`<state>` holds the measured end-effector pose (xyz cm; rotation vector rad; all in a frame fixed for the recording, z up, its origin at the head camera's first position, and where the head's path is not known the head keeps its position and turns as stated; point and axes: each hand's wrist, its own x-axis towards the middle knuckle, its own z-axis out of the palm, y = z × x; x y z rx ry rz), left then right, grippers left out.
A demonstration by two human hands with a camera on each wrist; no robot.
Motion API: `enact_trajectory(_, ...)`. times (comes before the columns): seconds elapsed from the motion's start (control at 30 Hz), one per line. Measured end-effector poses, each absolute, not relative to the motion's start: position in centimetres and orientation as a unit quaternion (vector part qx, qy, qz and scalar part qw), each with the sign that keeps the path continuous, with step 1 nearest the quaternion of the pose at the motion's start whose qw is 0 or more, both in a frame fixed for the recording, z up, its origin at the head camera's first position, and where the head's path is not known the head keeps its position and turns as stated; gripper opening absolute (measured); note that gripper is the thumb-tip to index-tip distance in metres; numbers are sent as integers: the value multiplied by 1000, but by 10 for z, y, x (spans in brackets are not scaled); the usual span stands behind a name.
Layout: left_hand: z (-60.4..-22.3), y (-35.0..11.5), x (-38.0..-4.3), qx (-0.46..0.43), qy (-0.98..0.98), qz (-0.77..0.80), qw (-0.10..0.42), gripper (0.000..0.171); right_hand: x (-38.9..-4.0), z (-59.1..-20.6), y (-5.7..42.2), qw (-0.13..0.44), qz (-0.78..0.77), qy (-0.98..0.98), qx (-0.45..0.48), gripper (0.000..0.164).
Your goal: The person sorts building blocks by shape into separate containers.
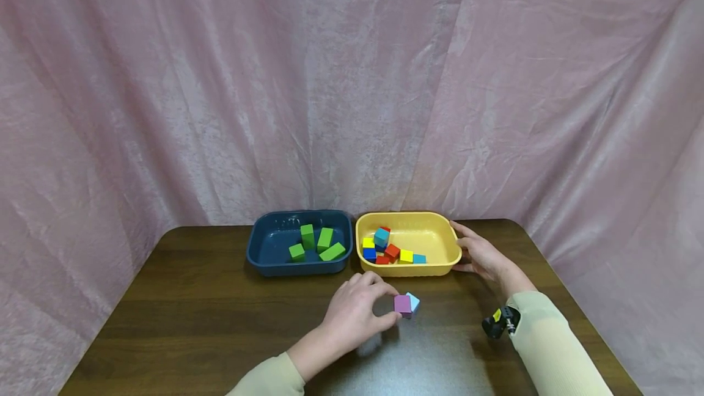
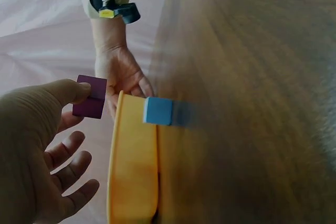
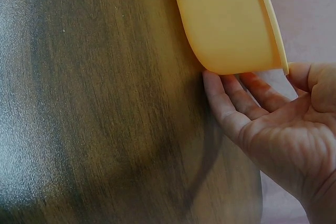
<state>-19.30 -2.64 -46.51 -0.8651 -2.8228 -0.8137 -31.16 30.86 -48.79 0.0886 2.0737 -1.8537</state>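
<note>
Between thumb and forefinger, my left hand (image 1: 357, 307) pinches a purple cube (image 1: 403, 304) above the wooden table, its other fingers loosely bent. Just behind the cube in the head view, a light blue block (image 1: 414, 302) is partly hidden; in the left wrist view this blue block (image 2: 158, 110) rests on the table. My right hand (image 1: 484, 256) touches the right end of the yellow tray (image 1: 423, 269). In the right wrist view its fairly straight fingers (image 3: 226, 103) reach the tray's end wall, and the thumb lies at the rim.
Red, yellow and blue blocks, several in all, lie in the yellow tray, mostly at its left and front. To its left stands a dark blue tray (image 1: 275, 268) with several green blocks (image 1: 324, 239). A pink curtain (image 1: 352, 78) hangs behind the table (image 1: 209, 322).
</note>
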Motion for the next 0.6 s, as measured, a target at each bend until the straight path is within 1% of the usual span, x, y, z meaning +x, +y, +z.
enact_trajectory(0.2,-457,-30,-198,-286,-917,-266,87,34,-312,-489,309,180,-654,734,30,65)
enact_trajectory(0.6,-442,-34,-208,-279,-915,-264,124,34,-312,-490,309,179,-654,734,30,66)
